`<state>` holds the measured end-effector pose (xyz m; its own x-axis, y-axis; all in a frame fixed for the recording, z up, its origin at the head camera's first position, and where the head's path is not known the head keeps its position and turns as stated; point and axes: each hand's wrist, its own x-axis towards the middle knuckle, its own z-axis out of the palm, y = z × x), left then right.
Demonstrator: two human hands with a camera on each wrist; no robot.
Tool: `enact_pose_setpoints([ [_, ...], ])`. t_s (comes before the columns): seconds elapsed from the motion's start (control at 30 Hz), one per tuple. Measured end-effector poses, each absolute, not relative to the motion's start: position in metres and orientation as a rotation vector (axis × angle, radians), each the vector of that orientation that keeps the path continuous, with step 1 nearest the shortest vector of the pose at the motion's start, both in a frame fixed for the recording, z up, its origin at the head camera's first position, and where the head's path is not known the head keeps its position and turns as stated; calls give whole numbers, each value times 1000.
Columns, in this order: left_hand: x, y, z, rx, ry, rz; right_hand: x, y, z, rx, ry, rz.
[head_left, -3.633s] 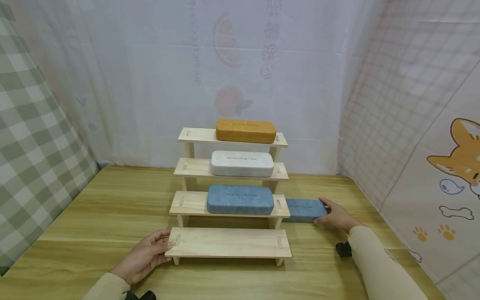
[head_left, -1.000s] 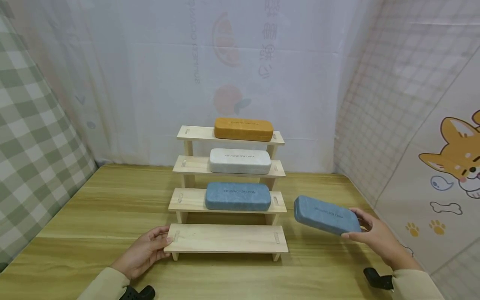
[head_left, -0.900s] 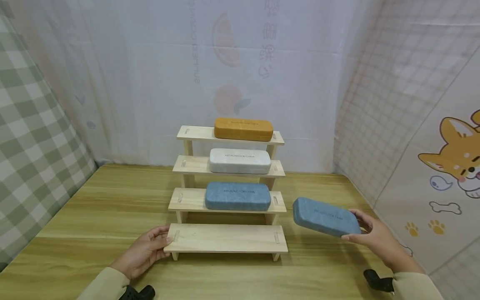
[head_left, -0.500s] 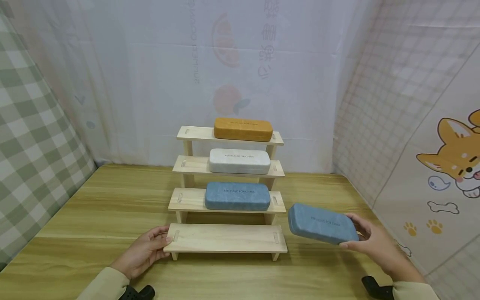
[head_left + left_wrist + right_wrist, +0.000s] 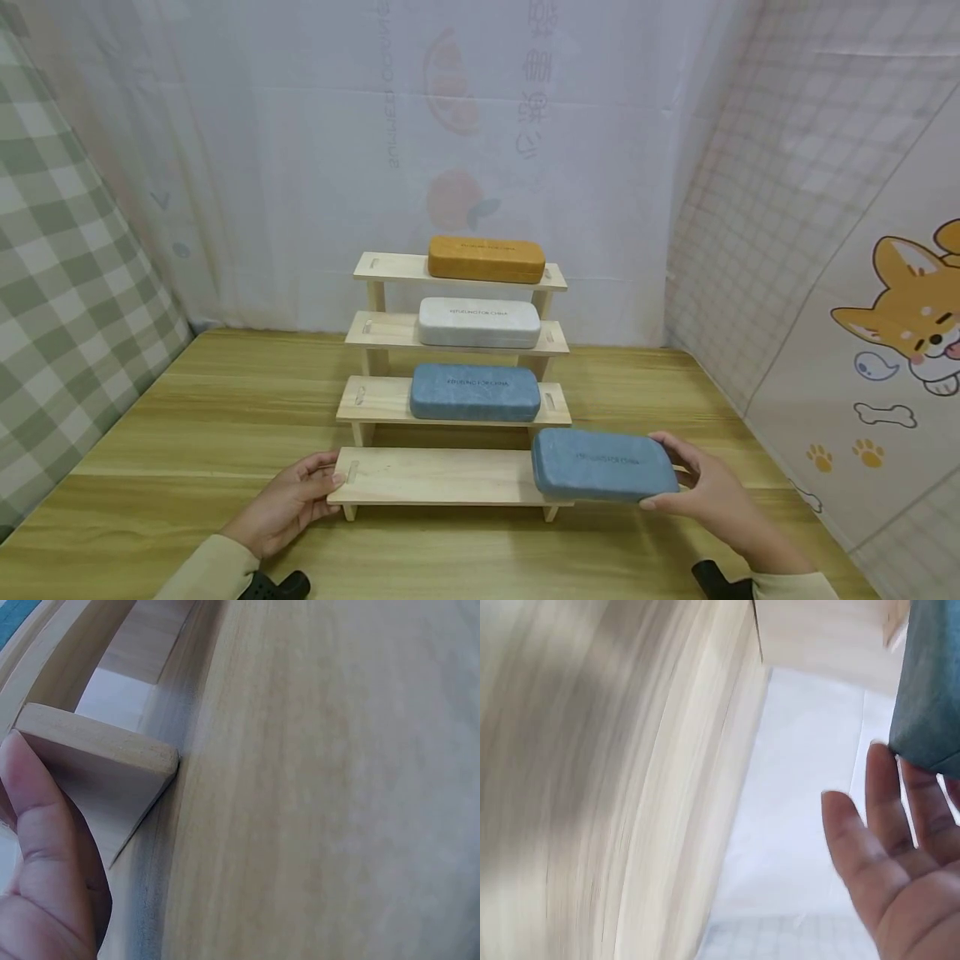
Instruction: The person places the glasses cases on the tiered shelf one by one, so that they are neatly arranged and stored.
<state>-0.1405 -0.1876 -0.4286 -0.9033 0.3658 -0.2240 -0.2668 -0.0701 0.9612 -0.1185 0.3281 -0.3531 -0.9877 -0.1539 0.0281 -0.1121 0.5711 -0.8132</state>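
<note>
In the head view, my right hand (image 5: pixel 701 492) grips the right end of a blue glasses case (image 5: pixel 603 465). The left end of that case overlaps the right end of the lowest step of a wooden tiered stand (image 5: pixel 442 477); whether it touches cannot be told. In the right wrist view, fingertips (image 5: pixel 881 761) meet the case's lower corner. My left hand (image 5: pixel 292 504) pinches the lowest step's left end, thumb on top. A second blue glasses case (image 5: pixel 476 392), a white glasses case (image 5: pixel 480 323) and an orange glasses case (image 5: pixel 487 259) lie on the steps above, one each.
The stand is on a wood-grain table (image 5: pixel 247 400). Behind it hangs a white printed curtain (image 5: pixel 300 167). A green checked cloth (image 5: pixel 67 292) borders the left side, and a wall sheet with a cartoon dog (image 5: pixel 911 287) the right.
My right hand has lifted the blue glasses case from the table beside the stand, then brought it left and nearer, over the lowest step's right end. The left hand keeps its grip.
</note>
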Motion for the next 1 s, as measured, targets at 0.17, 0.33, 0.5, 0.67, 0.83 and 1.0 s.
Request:
enact_pose_setpoints([
  [0.17, -141, -188, -429, 105, 1794, 2024, -121, 308, -355, -178, 2700, -1440],
  [0.33, -140, -188, -429, 101, 1795, 2028, -123, 289, -357, -162, 2705, -1440],
  [0.5, -140, -188, -430, 103, 1797, 2033, -125, 271, -355, -182, 2729, -1409],
  [0.67, -140, -188, -430, 107, 1790, 2039, -126, 255, -352, -203, 2742, -1395],
  [0.83, -141, -188, -430, 108, 1790, 2037, -129, 240, -351, -197, 2734, -1401],
  [1.0, -141, -188, -429, 111, 1792, 2026, -131, 227, -355, -182, 2696, -1439],
])
